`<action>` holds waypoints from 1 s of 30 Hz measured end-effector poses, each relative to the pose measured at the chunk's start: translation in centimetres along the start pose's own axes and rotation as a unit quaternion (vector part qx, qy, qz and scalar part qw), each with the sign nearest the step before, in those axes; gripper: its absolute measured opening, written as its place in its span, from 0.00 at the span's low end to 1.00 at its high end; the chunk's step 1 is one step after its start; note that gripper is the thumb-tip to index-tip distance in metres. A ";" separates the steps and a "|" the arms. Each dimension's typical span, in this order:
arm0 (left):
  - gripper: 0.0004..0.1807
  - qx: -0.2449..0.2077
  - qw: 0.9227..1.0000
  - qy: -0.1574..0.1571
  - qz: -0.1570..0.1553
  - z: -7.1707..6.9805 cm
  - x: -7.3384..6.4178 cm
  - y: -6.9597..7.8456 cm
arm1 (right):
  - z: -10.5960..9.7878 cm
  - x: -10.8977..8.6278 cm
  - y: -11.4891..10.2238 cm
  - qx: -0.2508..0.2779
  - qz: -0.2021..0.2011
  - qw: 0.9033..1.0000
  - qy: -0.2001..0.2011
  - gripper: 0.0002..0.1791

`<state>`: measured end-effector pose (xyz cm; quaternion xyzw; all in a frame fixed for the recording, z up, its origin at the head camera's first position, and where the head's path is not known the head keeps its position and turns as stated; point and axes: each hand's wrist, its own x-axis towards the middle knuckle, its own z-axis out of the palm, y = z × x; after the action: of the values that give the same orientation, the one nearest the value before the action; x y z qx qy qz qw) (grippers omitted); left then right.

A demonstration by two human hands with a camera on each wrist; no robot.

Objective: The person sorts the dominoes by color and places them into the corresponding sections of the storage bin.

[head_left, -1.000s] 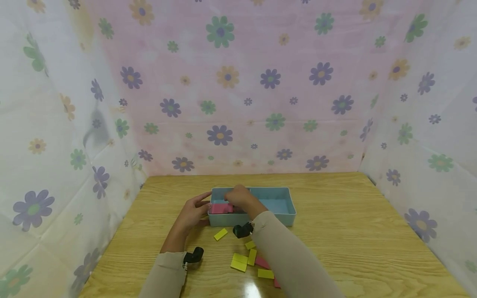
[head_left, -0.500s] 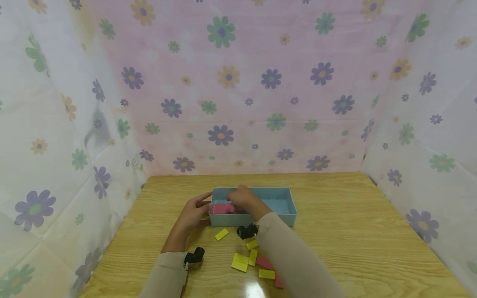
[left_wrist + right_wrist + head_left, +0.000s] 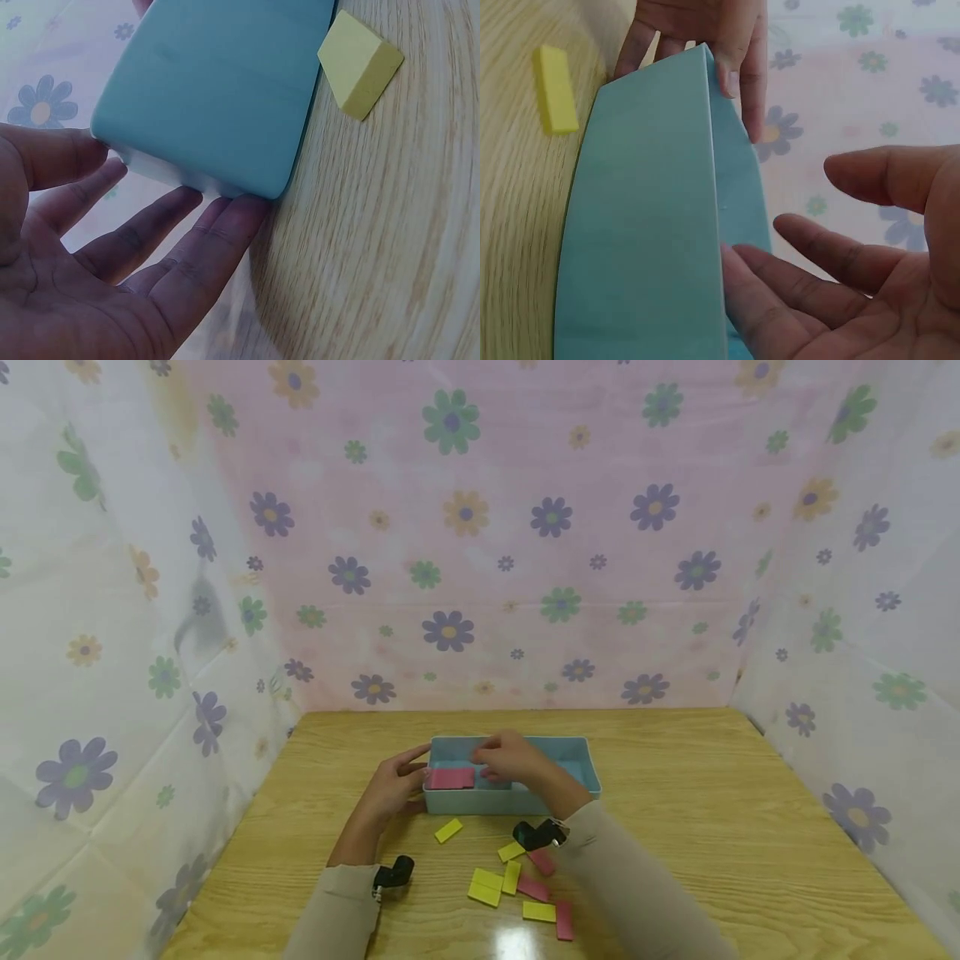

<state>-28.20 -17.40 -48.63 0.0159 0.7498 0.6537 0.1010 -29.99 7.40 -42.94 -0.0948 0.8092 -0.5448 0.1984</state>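
Observation:
A light blue box (image 3: 472,802) stands on the table, its long side facing me. Pink blocks (image 3: 448,778) lie together at the left end inside it. My left hand (image 3: 390,789) rests against the box's left end, fingers spread and nearly straight on the end wall and thumb at the rim, as the left wrist view shows. My right hand (image 3: 517,758) is over the middle of the box with some fingertips below the rim. In the right wrist view its thumb (image 3: 881,176) and fingers are apart, with nothing between them.
On the wooden table (image 3: 675,827) in front of the box lie several yellow blocks (image 3: 486,887) and a few pink blocks (image 3: 564,920). One yellow block (image 3: 448,831) lies close to the box's front left. Flowered cloth (image 3: 487,527) surrounds the table's back and sides.
My right hand has moved right, away from the pink blocks in the box, and its fingers have parted. More loose pink blocks show beside the sleeve. The left hand stays at the box's end.

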 end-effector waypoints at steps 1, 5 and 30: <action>0.29 0.000 1.000 -0.001 0.000 0.0 0.0 0.0 | -0.2 -0.4 0.0 0.000 -0.009 1.000 -0.005 0.24; 0.29 0.002 1.000 -0.001 0.001 -0.1 -0.1 0.0 | -0.8 -2.1 0.2 0.008 -0.042 0.999 -0.021 0.20; 0.29 0.005 1.000 -0.002 0.001 -0.2 0.2 -0.2 | -3.8 -8.7 5.9 -0.062 -0.135 0.989 -0.028 0.20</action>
<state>-28.37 -17.64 -48.85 0.0180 0.7528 0.6501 0.1017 -23.38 16.11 -45.22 -0.2304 0.8154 -0.5123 0.1400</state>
